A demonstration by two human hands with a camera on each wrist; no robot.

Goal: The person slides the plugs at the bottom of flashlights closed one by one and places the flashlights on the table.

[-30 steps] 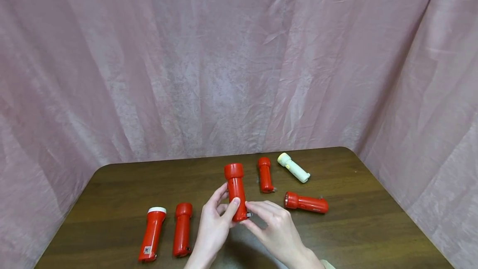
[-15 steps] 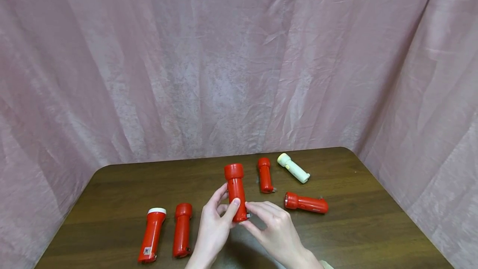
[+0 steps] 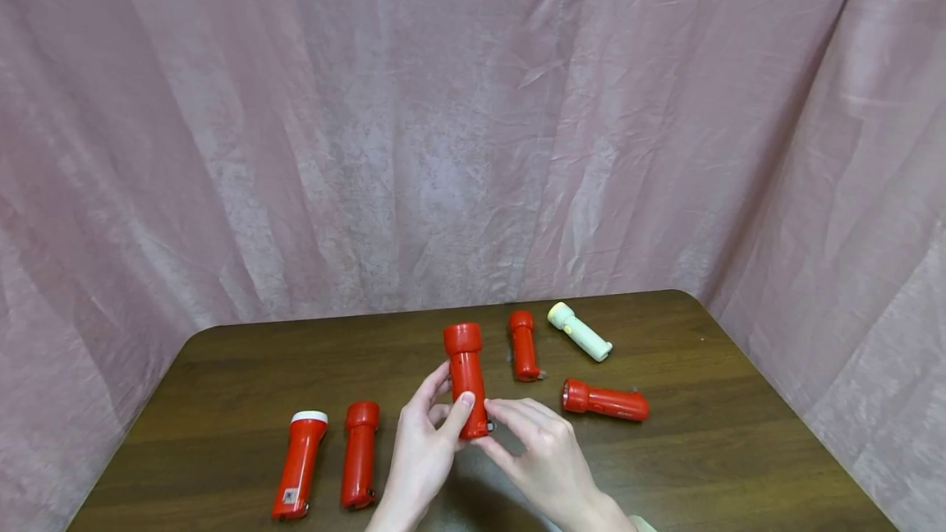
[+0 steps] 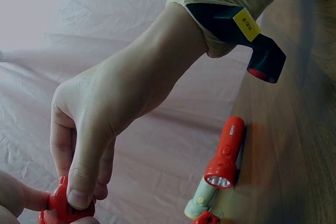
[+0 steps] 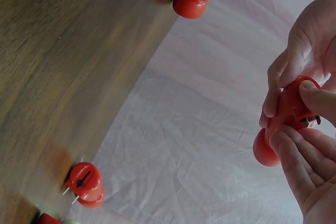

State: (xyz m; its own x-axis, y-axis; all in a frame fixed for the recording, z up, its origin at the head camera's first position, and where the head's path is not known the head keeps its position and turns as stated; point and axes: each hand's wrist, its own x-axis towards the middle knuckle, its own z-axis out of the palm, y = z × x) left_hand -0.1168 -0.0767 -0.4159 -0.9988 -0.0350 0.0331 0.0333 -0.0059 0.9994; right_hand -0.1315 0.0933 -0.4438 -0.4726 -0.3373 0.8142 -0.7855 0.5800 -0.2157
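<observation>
Above the table, my left hand [image 3: 424, 442] holds a red flashlight [image 3: 464, 372], head end up and slightly tilted. The thumb lies along its body and the fingers go behind it. My right hand [image 3: 539, 450] pinches the tail end, where small metal plug prongs [image 3: 491, 427] jut from the right side. In the left wrist view, the right hand [image 4: 100, 114] grips the red tail [image 4: 63, 208] from above, with the left fingers beside it. In the right wrist view, both hands surround the flashlight [image 5: 286, 108], and a thumb presses its tail.
Left on the wooden table [image 3: 244, 368] lie a red flashlight with a white rim [image 3: 301, 462] and an all-red one [image 3: 360, 454]. Right of the hands are a smaller red flashlight [image 3: 525, 347], a pale green one [image 3: 580, 332] and another red one [image 3: 606, 401]. Pink curtains [image 3: 436, 121] hang behind.
The metal prongs at the flashlight's tail jut out slightly less than a second ago. Both hands and the other flashlights stay almost where they were.
</observation>
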